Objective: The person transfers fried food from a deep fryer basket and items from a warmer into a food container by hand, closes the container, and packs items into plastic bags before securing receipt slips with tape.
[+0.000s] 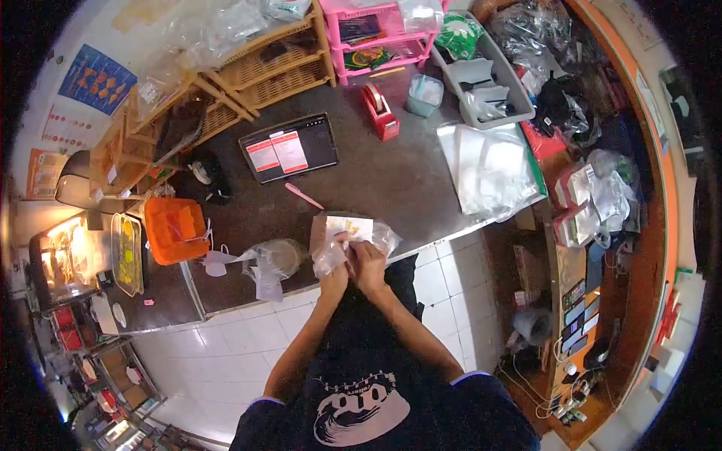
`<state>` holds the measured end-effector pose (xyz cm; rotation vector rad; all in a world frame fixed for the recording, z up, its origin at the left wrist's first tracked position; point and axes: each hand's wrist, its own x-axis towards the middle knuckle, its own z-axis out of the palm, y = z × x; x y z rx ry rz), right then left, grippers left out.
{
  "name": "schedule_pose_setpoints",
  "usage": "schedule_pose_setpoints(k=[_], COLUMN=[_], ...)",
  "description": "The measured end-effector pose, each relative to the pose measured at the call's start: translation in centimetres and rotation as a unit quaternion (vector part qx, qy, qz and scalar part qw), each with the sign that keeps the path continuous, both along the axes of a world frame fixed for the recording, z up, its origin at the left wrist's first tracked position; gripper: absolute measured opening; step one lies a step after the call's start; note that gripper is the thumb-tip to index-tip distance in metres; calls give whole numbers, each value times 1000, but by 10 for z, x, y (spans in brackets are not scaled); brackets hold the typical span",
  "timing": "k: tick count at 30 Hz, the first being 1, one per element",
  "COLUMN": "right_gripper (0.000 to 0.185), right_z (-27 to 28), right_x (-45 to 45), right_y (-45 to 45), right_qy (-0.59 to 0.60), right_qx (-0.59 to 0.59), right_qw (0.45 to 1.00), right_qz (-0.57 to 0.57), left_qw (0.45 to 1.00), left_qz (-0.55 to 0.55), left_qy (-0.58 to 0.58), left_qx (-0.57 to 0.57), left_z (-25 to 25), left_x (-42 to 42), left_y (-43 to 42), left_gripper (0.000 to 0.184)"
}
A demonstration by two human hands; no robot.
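Observation:
At the front edge of the dark counter [376, 177], a small box with a white top and yellow print [350, 225] sits inside a clear plastic bag [385, 239]. Both my hands are at its near side. My left hand [336, 272] has its fingers closed on the bag's gathered plastic, thumb upward. Close beside it, my right hand [368, 264] pinches the same plastic with bent fingers. The fingertips partly hide each other. Left of the box lies another clear bag [272, 263] with a round item in it and a paper slip. Behind the box is a pink pen [304, 195].
A tablet [289, 148] rests mid-counter. Behind it are a red tape dispenser [380, 113], a pale blue tub [426, 95] and a pink rack [380, 37]. Flat plastic bags [492, 169] lie to the right, below a grey bin [489, 98]. An orange basket [175, 229] stands left.

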<state>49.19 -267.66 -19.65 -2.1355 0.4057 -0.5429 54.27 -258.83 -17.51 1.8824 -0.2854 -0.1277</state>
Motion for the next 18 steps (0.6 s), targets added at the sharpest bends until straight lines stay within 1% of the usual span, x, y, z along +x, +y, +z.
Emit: schedule_pose_setpoints(k=[1, 2, 4, 5, 6, 8, 9, 10, 11, 13, 15, 16, 18], right_gripper=[24, 24, 16, 16, 15, 13, 13, 13, 12, 13, 15, 15, 19], right_z=[1, 2, 13, 17, 21, 16, 13, 11, 9, 6, 2, 2, 2], right_x=[-1, -2, -3, -4, -4, -2, 0, 1, 3, 5, 9, 9, 8], right_y=[0, 0, -1, -3, -5, -9, -8, -6, -5, -8, -10, -12, -18], right_qy=[3, 5, 19, 23, 20, -1, 1, -20, -41, -57, -82, -80, -65], right_qx=[-4, -4, 81, 83, 118, 176, 177, 327, 469, 479, 567, 566, 539], right_qw=[1000, 1000, 996, 996, 991, 980, 980, 937, 869, 864, 795, 796, 816], right_qz=[-4, -5, -39, -37, -58, -87, -85, -121, -155, -148, -199, -200, -197], left_qw=[1000, 1000, 997, 994, 993, 995, 995, 997, 997, 998, 997, 996, 995], left_qz=[-22, -23, -41, -49, -45, -40, -37, -46, -55, -53, -54, -51, -47], left_qy=[-20, -18, 54, 92, 96, 63, 65, 33, 2, 29, 55, 64, 75], left_qx=[-3, -3, 27, 42, 43, -67, -66, -60, -54, -37, -22, -34, -46], left_z=[2, 2, 1, -1, -4, -14, -19, -24, -28, -24, -24, -26, -25], left_x=[1, 2, 3, 2, 0, 0, 1, 2, 2, 1, 0, 0, 0], left_y=[1, 3, 9, 12, 12, 11, 11, 12, 13, 15, 15, 15, 14], left_gripper=[30, 30, 39, 43, 43, 36, 36, 38, 41, 42, 43, 45, 47])
